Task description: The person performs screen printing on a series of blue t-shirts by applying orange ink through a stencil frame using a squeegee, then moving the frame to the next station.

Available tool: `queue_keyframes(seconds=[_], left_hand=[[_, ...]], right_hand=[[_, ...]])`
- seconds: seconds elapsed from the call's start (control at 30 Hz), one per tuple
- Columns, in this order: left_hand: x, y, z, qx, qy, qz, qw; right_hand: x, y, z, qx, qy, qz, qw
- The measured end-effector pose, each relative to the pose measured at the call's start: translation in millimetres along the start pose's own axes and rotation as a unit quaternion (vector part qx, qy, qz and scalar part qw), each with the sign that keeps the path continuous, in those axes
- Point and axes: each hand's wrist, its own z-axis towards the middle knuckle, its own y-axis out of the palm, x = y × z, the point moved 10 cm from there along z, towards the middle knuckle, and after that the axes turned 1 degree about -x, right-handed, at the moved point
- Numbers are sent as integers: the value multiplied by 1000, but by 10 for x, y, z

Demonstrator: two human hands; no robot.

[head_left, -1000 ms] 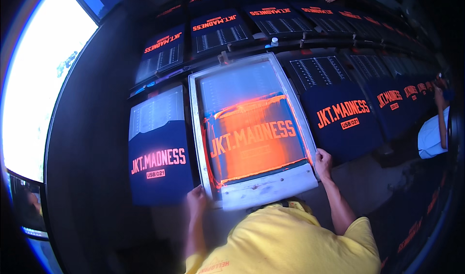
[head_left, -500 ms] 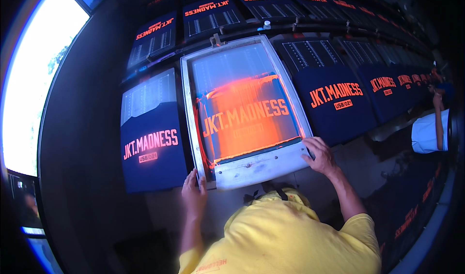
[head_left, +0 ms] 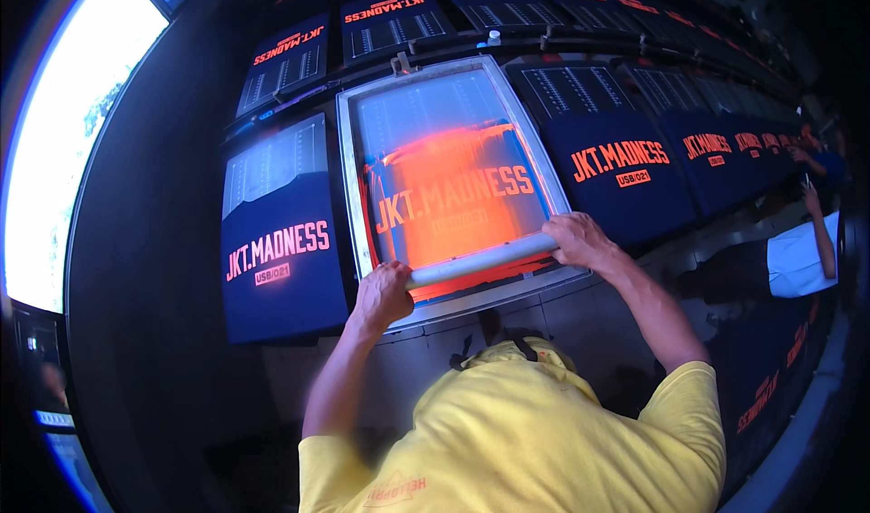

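Observation:
A long pale squeegee (head_left: 480, 261) lies across the near part of a screen-printing frame (head_left: 514, 114). My left hand (head_left: 387, 294) is wrapped round the squeegee's left end, and my right hand (head_left: 582, 240) grips its right end. Both hands are closed. Bright orange ink (head_left: 444, 159) is smeared over the mesh, with more of it along the squeegee's near side. Block lettering shows through the ink in the middle of the screen. The squeegee's lower edge is hidden from above.
Left of the frame lies a printed navy shirt (head_left: 281, 304) on a board; another printed navy shirt (head_left: 616, 196) lies to its right. Several more fill the far row. A white-topped small bottle (head_left: 494, 38) stands behind the frame. A person in a light blue garment (head_left: 802, 257) is at far right.
Both hands have moved from the frame's near corners onto the squeegee's ends and closed round it. The squeegee has tipped up from lying broad side up, uncovering orange ink near the frame's near edge.

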Motion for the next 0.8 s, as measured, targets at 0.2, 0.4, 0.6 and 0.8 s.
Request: queue_keyframes(seconds=[0.2,0.4,0.6,0.8], left_hand=[[-141,-128,127,34,-23,-9,999],[-6,149,-290,60,6,-22,998],[-3,231,-168,30,-22,-17,999],[-12,153,-86,56,-21,30,998]], right_hand=[[-38,-253,117,21,25,21,999],[-235,-28,-369,64,29,16,997],[-149,114,-347,109,48,-5,993],[-103,14,-253,116,46,4,992]])
